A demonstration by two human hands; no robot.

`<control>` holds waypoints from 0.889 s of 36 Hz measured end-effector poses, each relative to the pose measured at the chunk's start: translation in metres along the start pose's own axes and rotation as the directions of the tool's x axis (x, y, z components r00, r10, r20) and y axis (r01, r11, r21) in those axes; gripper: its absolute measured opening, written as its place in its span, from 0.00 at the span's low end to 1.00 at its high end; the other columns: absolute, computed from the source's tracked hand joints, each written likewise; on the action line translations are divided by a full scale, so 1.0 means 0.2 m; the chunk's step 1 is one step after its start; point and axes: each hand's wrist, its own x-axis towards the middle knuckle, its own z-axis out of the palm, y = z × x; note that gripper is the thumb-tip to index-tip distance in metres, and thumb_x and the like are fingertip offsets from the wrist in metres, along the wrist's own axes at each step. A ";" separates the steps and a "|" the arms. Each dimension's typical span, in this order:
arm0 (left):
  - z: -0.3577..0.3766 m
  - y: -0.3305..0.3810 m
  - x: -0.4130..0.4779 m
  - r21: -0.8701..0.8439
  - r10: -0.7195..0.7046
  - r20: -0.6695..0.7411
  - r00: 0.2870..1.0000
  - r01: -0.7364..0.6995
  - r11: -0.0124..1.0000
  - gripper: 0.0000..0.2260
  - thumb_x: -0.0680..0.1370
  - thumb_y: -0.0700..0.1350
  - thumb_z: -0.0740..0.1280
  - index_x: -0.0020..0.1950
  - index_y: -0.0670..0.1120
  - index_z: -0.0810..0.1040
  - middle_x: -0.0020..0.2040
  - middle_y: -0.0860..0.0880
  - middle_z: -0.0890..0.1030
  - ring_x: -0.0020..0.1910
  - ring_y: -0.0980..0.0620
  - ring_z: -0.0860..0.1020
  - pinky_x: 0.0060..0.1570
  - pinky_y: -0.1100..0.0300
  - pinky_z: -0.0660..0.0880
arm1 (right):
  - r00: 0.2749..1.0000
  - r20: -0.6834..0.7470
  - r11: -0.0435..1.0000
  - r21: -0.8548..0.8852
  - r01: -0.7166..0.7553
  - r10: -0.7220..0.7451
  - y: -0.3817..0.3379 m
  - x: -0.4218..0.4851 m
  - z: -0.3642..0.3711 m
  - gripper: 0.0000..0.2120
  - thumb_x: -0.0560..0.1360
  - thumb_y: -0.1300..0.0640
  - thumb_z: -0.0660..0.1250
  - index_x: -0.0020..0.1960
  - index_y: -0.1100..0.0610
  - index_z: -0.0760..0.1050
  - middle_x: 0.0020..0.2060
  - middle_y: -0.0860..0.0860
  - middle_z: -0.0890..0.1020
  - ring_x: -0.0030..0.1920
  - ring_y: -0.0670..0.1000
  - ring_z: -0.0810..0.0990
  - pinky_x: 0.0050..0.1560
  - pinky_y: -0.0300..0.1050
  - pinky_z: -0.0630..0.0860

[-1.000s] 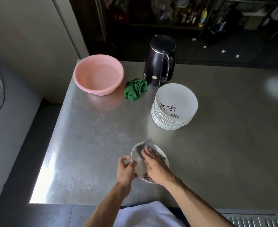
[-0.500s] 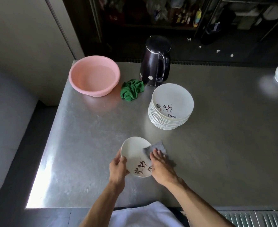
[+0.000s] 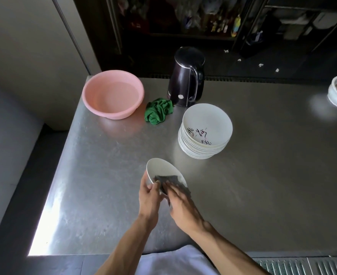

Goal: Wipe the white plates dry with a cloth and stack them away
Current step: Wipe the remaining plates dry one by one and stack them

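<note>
Fingers (image 3: pixel 145 182) of the left hand (image 3: pixel 148 197) were curled round one plate (image 3: pixel 161 168), wiped with a cloth (image 3: pixel 166 179) under the flat right hand (image 3: pixel 183 207), and judged not yet added to the stack (image 3: pixel 203 144).

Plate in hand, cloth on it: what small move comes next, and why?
Probably sweep the cloth across the plate's bare far part: the right hand presses it on the near part only, while the left hand grips the rim.

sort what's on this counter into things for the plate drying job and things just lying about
In the job: white plate, gripped by the left hand; grey cloth, pressed on it by the right hand; stack of white plates.
Lying about: pink basin; green cloth; black kettle; white bowl at the right edge.
</note>
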 end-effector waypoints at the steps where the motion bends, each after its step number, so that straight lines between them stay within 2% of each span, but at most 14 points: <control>1: 0.00 0.00 0.00 -0.007 0.014 0.042 0.999 -0.014 1.000 0.21 0.84 0.38 0.62 0.72 0.58 0.75 0.53 0.45 0.87 0.51 0.48 0.86 0.45 0.54 0.83 | 0.999 -0.048 1.000 0.006 0.007 -0.007 0.00 0.01 -0.02 0.27 0.78 0.66 0.64 0.76 0.55 0.67 0.74 0.51 0.71 0.74 0.51 0.68 0.76 0.48 0.61; 4: -0.02 0.02 0.01 -0.035 0.026 0.105 0.994 -0.023 0.999 0.16 0.86 0.50 0.62 0.73 0.58 0.75 0.59 0.47 0.86 0.57 0.48 0.85 0.51 0.54 0.82 | 0.979 -0.202 0.987 0.155 0.037 -0.005 0.00 0.04 -0.08 0.27 0.76 0.67 0.67 0.71 0.47 0.71 0.64 0.43 0.79 0.62 0.41 0.77 0.66 0.34 0.70; 6: -0.05 0.00 0.03 -0.028 -0.017 0.031 0.999 0.018 0.999 0.15 0.87 0.52 0.60 0.72 0.55 0.76 0.60 0.45 0.84 0.59 0.47 0.83 0.58 0.50 0.81 | 0.970 -0.219 0.958 0.286 -0.037 0.103 0.00 0.05 -0.12 0.22 0.76 0.65 0.67 0.64 0.45 0.74 0.54 0.41 0.82 0.51 0.36 0.77 0.55 0.26 0.70; 9: -0.08 -0.05 0.04 0.026 -0.130 -0.049 0.990 0.131 0.991 0.09 0.87 0.50 0.58 0.63 0.49 0.75 0.53 0.46 0.79 0.53 0.50 0.79 0.60 0.53 0.76 | 0.936 -0.159 0.870 0.443 -0.216 0.314 0.01 0.07 -0.15 0.08 0.79 0.58 0.66 0.56 0.48 0.77 0.41 0.45 0.82 0.40 0.44 0.78 0.41 0.30 0.71; 11: -0.09 -0.08 0.03 0.068 -0.182 -0.017 0.983 0.183 0.981 0.10 0.87 0.48 0.56 0.54 0.47 0.74 0.48 0.47 0.78 0.46 0.52 0.78 0.55 0.54 0.76 | 0.891 -0.089 0.736 0.603 -0.308 0.446 0.03 0.08 -0.17 0.07 0.79 0.58 0.67 0.56 0.52 0.79 0.43 0.47 0.83 0.43 0.48 0.80 0.44 0.33 0.74; 13: -0.11 -0.10 0.03 0.047 -0.216 -0.020 0.976 0.216 0.975 0.14 0.87 0.50 0.56 0.59 0.45 0.79 0.52 0.46 0.83 0.52 0.49 0.81 0.57 0.50 0.79 | 0.873 -0.008 0.556 0.774 -0.303 0.487 0.03 0.08 -0.20 0.07 0.79 0.59 0.67 0.56 0.53 0.80 0.45 0.47 0.85 0.43 0.45 0.81 0.44 0.36 0.76; 15: -0.13 -0.09 0.04 -0.032 -0.255 -0.073 0.964 0.253 0.967 0.17 0.87 0.52 0.57 0.64 0.43 0.78 0.53 0.43 0.81 0.53 0.45 0.79 0.57 0.47 0.78 | 0.876 0.055 0.388 0.882 -0.268 0.479 0.03 0.06 -0.21 0.06 0.79 0.61 0.68 0.55 0.56 0.81 0.44 0.49 0.84 0.42 0.46 0.79 0.42 0.39 0.75; 18: -0.18 -0.07 0.05 -0.136 -0.285 -0.108 0.952 0.270 0.953 0.15 0.87 0.50 0.60 0.64 0.41 0.79 0.51 0.43 0.81 0.48 0.46 0.79 0.48 0.50 0.79 | 0.828 0.148 0.150 0.951 -0.269 0.541 0.05 0.05 -0.21 0.07 0.79 0.61 0.68 0.56 0.61 0.79 0.41 0.53 0.82 0.41 0.51 0.78 0.40 0.45 0.74; 21: -0.22 -0.08 0.05 -0.162 -0.255 -0.053 0.966 0.244 0.956 0.15 0.87 0.47 0.58 0.66 0.38 0.77 0.56 0.41 0.80 0.53 0.44 0.78 0.51 0.49 0.77 | 0.698 0.208 0.016 0.954 -0.300 0.686 0.10 0.08 -0.18 0.06 0.80 0.64 0.66 0.55 0.63 0.80 0.43 0.57 0.82 0.42 0.53 0.78 0.45 0.49 0.74; 24: -0.20 -0.07 0.04 -0.150 -0.230 -0.032 0.973 0.223 0.963 0.14 0.87 0.45 0.58 0.64 0.37 0.75 0.55 0.40 0.79 0.53 0.44 0.77 0.50 0.50 0.76 | 0.486 0.171 0.017 0.933 -0.359 0.857 0.17 0.10 -0.10 0.10 0.79 0.69 0.62 0.47 0.62 0.81 0.40 0.54 0.81 0.41 0.51 0.76 0.45 0.46 0.74; 26: -0.20 -0.07 0.03 -0.123 -0.227 -0.052 0.972 0.220 0.968 0.09 0.87 0.46 0.59 0.58 0.42 0.74 0.51 0.42 0.78 0.48 0.48 0.76 0.43 0.54 0.76 | 0.407 0.092 0.092 0.908 -0.409 0.909 0.21 0.10 -0.06 0.11 0.77 0.69 0.59 0.40 0.63 0.78 0.36 0.52 0.77 0.40 0.51 0.72 0.44 0.44 0.71; 28: -0.21 -0.07 0.03 -0.116 -0.239 -0.077 0.968 0.230 0.966 0.07 0.87 0.46 0.60 0.54 0.44 0.73 0.49 0.44 0.78 0.46 0.49 0.75 0.41 0.55 0.75 | 0.377 0.009 0.173 0.879 -0.445 0.926 0.23 0.10 -0.05 0.12 0.77 0.68 0.59 0.39 0.59 0.76 0.36 0.51 0.76 0.41 0.53 0.72 0.44 0.44 0.72; 30: -0.23 -0.08 0.04 -0.105 -0.250 -0.107 0.962 0.239 0.965 0.07 0.86 0.46 0.61 0.51 0.46 0.73 0.47 0.45 0.78 0.45 0.49 0.75 0.40 0.56 0.76 | 0.379 -0.049 0.231 0.862 -0.452 0.924 0.22 0.11 -0.06 0.12 0.80 0.66 0.59 0.54 0.61 0.81 0.49 0.55 0.82 0.50 0.56 0.79 0.55 0.49 0.77; 32: -0.25 -0.09 0.04 -0.089 -0.253 -0.131 0.958 0.243 0.966 0.07 0.86 0.47 0.62 0.50 0.46 0.73 0.47 0.46 0.78 0.44 0.50 0.75 0.39 0.56 0.76 | 0.452 -0.082 0.311 0.831 -0.461 0.888 0.20 0.13 -0.06 0.16 0.81 0.65 0.58 0.66 0.62 0.76 0.61 0.57 0.80 0.61 0.54 0.78 0.66 0.50 0.73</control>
